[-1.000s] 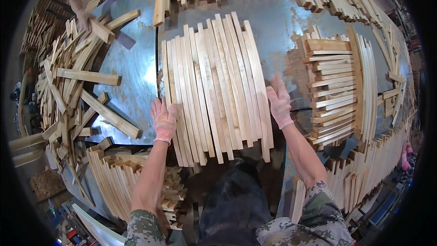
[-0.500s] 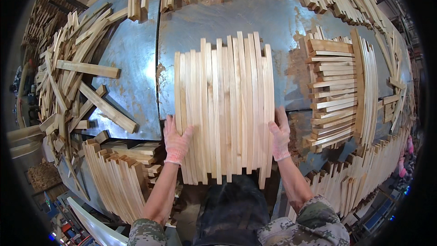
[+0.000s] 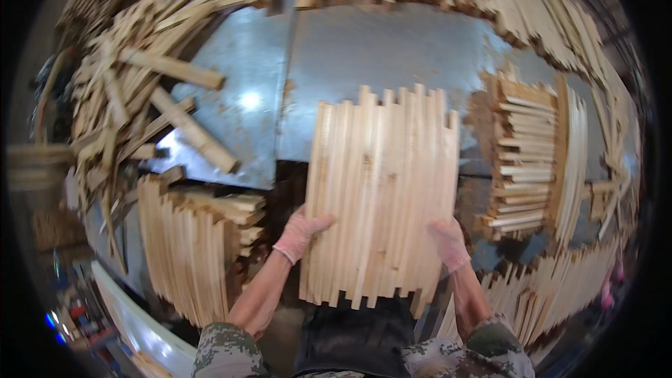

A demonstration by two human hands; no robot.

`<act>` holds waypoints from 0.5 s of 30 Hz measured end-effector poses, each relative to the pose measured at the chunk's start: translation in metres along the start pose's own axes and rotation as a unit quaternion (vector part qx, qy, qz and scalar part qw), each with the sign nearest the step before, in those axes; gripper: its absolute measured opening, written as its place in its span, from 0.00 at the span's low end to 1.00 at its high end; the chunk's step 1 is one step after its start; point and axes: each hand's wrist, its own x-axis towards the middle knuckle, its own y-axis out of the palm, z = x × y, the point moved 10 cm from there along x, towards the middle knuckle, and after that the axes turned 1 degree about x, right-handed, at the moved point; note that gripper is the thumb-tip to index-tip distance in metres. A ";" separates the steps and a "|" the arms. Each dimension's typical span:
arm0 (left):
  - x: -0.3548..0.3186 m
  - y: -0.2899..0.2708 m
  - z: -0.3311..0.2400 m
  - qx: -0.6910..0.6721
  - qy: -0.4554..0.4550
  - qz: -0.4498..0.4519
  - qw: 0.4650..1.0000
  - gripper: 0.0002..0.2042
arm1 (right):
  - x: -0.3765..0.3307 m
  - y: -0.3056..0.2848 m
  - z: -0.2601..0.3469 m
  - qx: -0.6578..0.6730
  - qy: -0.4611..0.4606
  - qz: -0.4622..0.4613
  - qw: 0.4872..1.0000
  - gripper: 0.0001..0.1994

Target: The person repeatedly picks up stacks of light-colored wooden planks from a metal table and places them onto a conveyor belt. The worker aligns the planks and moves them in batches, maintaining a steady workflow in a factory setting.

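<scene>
While the left hand and right hand grip the wooden strips, lifting seems underway; the next move needs even pressure.

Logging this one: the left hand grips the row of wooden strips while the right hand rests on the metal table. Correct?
Not quite: in the head view the right hand grips the row of wooden strips at its right side. The left hand does grip it.
</scene>
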 end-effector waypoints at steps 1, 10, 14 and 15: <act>-0.012 -0.003 0.000 -0.005 0.010 -0.006 1.000 0.32 | -0.011 0.012 0.010 -0.024 -0.015 0.010 1.000 0.29; -0.190 -0.060 -0.024 -0.097 0.109 -0.052 0.988 0.36 | -0.084 0.142 0.043 -0.173 -0.059 0.127 0.975 0.43; -0.288 -0.116 -0.009 -0.099 0.248 -0.128 0.955 0.41 | -0.101 0.209 0.024 -0.205 -0.085 0.234 0.947 0.44; -0.314 -0.129 -0.009 -0.093 0.270 -0.149 0.947 0.42 | -0.112 0.238 0.021 -0.204 -0.093 0.257 0.940 0.40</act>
